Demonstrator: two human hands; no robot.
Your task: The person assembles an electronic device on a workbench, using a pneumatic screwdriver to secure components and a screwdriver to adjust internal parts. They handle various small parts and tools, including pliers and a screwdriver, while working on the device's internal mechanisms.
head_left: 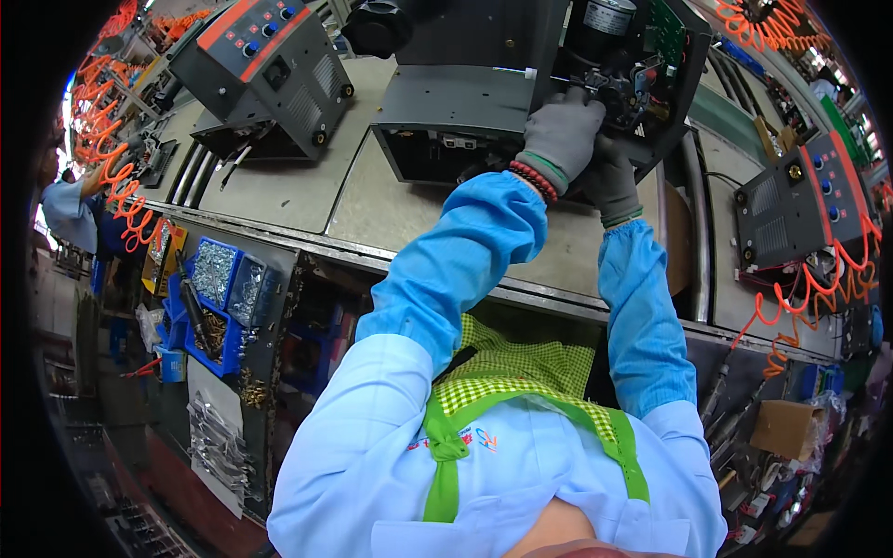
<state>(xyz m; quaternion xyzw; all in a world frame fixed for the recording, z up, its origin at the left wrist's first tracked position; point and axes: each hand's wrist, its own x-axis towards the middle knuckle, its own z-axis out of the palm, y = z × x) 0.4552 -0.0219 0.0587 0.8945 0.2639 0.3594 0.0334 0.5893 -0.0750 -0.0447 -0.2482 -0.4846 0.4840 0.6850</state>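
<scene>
The open machine [470, 100] is on the surface [395, 209], in front of the person, with inner parts [621, 93] showing. The left hand [563, 135] (it wears red beads [534, 179] at the wrist) reaches to these parts, and the right hand [612, 184] is just beside it; whether the fingers are apart or clamped on something, I cannot tell. Farther left stands a second machine [288, 93], farther right a third machine [786, 209].

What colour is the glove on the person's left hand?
Grey; the left glove shows best in the head view, the only one here.
</scene>
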